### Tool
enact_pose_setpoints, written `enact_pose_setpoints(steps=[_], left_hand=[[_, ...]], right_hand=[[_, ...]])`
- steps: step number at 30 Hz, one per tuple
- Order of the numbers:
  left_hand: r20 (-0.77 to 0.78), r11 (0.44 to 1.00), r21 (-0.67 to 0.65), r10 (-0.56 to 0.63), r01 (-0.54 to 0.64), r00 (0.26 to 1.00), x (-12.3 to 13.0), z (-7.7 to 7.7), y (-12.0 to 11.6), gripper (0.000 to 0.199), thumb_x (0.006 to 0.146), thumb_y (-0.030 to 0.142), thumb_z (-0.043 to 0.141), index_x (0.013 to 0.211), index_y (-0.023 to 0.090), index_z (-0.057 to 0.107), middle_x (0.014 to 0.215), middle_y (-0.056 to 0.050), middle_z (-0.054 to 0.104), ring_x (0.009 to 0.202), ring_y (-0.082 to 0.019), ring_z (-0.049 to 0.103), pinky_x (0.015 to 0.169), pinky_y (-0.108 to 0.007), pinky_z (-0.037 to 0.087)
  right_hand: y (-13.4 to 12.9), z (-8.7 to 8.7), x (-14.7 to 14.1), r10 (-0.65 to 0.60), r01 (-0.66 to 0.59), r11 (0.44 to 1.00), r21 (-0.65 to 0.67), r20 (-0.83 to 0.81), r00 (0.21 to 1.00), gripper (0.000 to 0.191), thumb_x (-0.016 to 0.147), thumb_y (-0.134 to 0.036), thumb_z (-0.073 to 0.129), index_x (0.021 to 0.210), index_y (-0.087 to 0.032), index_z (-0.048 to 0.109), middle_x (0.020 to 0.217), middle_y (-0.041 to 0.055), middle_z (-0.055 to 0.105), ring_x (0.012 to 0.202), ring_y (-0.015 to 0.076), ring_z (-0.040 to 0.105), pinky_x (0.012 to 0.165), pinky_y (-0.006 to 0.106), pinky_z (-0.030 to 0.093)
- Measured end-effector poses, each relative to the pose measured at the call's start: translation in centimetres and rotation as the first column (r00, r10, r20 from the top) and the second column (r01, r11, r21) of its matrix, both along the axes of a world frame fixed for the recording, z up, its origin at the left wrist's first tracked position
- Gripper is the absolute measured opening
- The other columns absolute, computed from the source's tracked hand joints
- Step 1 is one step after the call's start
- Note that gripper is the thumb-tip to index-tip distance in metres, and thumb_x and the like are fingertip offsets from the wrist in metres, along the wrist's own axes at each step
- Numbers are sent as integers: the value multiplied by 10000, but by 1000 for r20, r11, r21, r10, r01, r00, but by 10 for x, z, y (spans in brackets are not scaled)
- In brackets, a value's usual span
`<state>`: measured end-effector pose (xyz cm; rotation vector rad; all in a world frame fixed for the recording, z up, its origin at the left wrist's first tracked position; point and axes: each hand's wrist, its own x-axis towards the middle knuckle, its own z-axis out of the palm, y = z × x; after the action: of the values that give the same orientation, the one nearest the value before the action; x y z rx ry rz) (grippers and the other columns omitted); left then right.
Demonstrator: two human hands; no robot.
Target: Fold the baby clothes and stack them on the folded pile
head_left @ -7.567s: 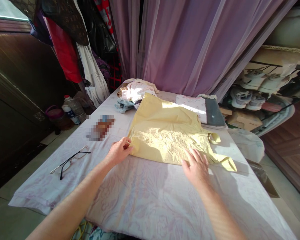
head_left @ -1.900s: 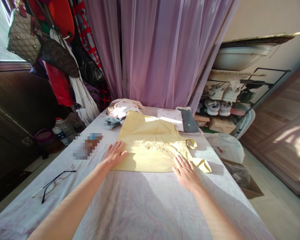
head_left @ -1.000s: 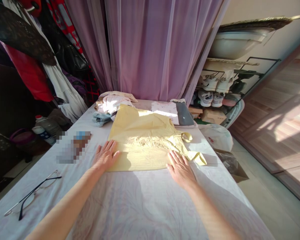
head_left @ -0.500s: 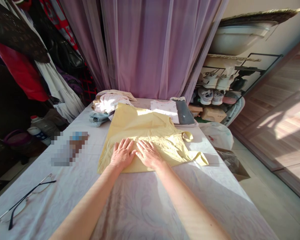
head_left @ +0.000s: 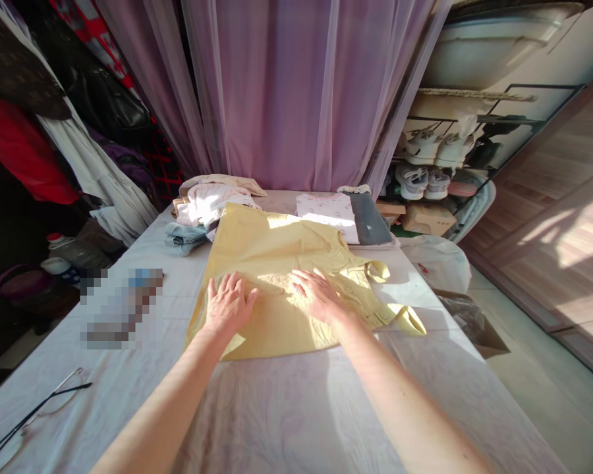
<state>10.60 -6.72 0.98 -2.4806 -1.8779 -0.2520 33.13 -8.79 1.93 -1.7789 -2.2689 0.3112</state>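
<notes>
A yellow garment with looped straps (head_left: pixel 277 243) lies spread on the cloth-covered table (head_left: pixel 277 415), its straps toward the right. On its near left part rests my left hand (head_left: pixel 228 303), palm down with fingers apart. My right hand (head_left: pixel 319 296) lies on the garment's middle, fingers stretched forward and touching the fabric. Neither hand grips anything. The garment's far edge reaches the other clothes, and sunlight falls across its middle.
Behind the garment are a loose clothes pile (head_left: pixel 215 201), a folded pale patterned garment (head_left: pixel 329 216) and a grey folded cloth (head_left: pixel 368 217). Eyeglasses (head_left: pixel 39 408) lie at the near left. A shoe rack (head_left: pixel 435 118) stands right, a purple curtain (head_left: pixel 277 92) hangs at the back.
My hands have slid apart over the yellow garment, the left one leftward and the right one rightward. The camera view has shifted slightly.
</notes>
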Motion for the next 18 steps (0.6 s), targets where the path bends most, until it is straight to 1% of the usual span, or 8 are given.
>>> enact_pose_setpoints(steps=[2,3,5,8,11,14,18], left_hand=[[2,999,-6,-44,44,999,10,-1,8,494,975,413,346,1325,152,577,1503,-140,464,1402,-297,389,1173,-517,257],[5,997,-17,-72,72,997,14,-2,12,505,975,414,348,1359,156,550,1519,-131,445,1411,-287,378,1169,-491,274],[9,994,-49,-102,103,995,17,-5,19,521,974,437,351,1422,208,489,1542,-92,422,1427,-276,353,1164,-494,277],[0,993,-83,-90,89,996,10,-8,23,536,972,492,335,1445,273,460,1563,-56,391,1446,-286,310,1159,-543,246],[-7,993,-97,-71,70,997,-2,-8,23,561,965,523,330,1458,281,445,1572,-57,374,1452,-312,285,1151,-589,219],[-30,994,-101,-45,42,999,-13,-7,24,588,955,537,341,1467,264,436,1581,-77,354,1454,-335,264,1138,-624,208],[-78,997,-79,-18,12,997,-25,-6,27,588,959,524,339,1466,243,440,1586,-100,337,1448,-329,270,1127,-614,230]], right_hand=[[11,-2,2,66,-66,997,-32,3,998,509,1027,-384,238,1418,-216,517,1478,53,501,1381,171,427,1188,406,254],[16,-3,6,98,-97,994,-58,18,995,519,1027,-381,236,1436,-197,495,1501,52,471,1400,163,399,1189,380,254],[23,-7,20,121,-115,988,-100,56,991,538,1025,-363,225,1471,-159,446,1546,57,400,1442,159,327,1203,355,220],[27,-11,48,47,-34,993,-111,112,993,565,1014,-341,220,1500,-108,389,1584,94,308,1477,193,248,1217,384,174],[28,-12,69,-27,46,993,-112,163,986,589,1001,-369,251,1515,-103,359,1597,122,261,1483,224,233,1207,412,198],[29,-11,73,-56,79,990,-114,192,980,596,995,-381,263,1520,-114,353,1598,123,258,1483,222,233,1203,409,206],[29,-11,68,-72,97,989,-113,209,975,602,995,-374,259,1522,-95,343,1600,127,255,1484,214,230,1204,390,200]])
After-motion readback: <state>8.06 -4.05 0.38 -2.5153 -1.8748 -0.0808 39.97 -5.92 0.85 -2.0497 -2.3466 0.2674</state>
